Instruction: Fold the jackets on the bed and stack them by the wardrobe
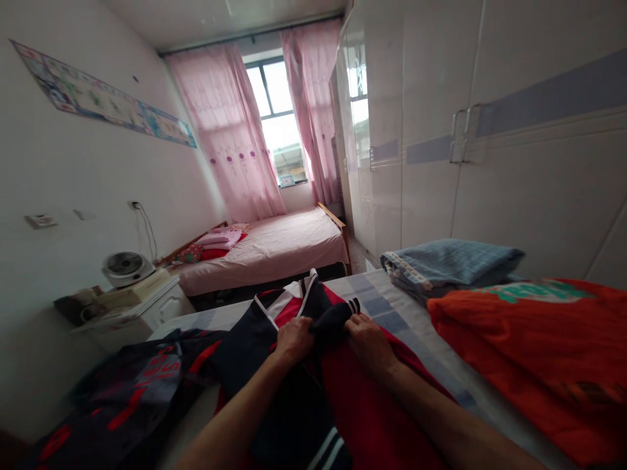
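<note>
A navy and red jacket [274,398] with white trim lies spread on the near bed, its collar pointing away from me. My left hand [294,339] is closed on a navy part of it just below the collar. To the right, my right hand [369,341] pinches the same folded navy sleeve [333,321] near its white-striped cuff. Another striped navy edge shows at the bottom, between my forearms. The fingertips of both hands are partly hidden in the cloth.
A dark garment with red marks [142,385] lies to the left. On the right are an orange garment [539,339] and folded blue clothing [455,258]. A bedside cabinet [147,307] carries a fan [126,266]. Beyond stands a pink-covered bed [284,241]; wardrobes [431,189] line the right.
</note>
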### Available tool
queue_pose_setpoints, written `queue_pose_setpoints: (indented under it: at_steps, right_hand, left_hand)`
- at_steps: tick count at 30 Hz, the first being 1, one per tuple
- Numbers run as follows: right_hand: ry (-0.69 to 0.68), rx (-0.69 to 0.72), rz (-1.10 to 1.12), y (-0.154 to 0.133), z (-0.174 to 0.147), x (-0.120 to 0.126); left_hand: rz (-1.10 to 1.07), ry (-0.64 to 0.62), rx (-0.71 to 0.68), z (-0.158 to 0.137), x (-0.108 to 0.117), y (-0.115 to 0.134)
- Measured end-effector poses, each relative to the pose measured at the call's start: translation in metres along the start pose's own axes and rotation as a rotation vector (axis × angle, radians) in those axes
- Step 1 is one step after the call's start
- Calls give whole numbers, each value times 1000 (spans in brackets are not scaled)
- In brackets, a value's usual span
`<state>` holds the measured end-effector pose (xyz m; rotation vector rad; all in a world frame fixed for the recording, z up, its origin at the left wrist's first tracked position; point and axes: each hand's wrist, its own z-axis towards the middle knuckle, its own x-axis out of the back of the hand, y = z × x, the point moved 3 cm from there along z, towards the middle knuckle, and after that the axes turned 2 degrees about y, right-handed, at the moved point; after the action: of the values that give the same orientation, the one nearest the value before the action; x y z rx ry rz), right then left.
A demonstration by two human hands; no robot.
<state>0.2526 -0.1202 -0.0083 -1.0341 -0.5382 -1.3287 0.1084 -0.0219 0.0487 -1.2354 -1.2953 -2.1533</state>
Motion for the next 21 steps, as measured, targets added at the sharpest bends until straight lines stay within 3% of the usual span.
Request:
queue_pose_setpoints:
  at_steps: [3,5,6,8,10,13,15,18,21]
  right_hand:
    - [217,-3,13,2,2,19]
    - [322,178,69,-11,-3,28]
    - [299,304,104,-21,-7,29]
    - [116,511,165,-40,-16,19]
    - [-48,539,200,-48,-20,2]
    - [-20,230,181,-27,-10,-17]
    - [60,-33,129,2,1,-21]
    - [71,-212,70,34,10,-19]
    - [-14,-220,45,42,6,-20]
  left_hand:
    - [-235,163,-14,22,28,19]
    - [-425,288,-37,35,52,38]
    - [-518,339,-48,41,63,49]
    - [-683,404,-71,51,79,72]
    - [-812,424,-107,55,88,92]
    - [-956,434,-184,41,91,107]
    - [-1033,458,-231,16,87,100]
    - [-1026,385,-162,-31,65,62]
    - [-886,136,117,-72,31,0]
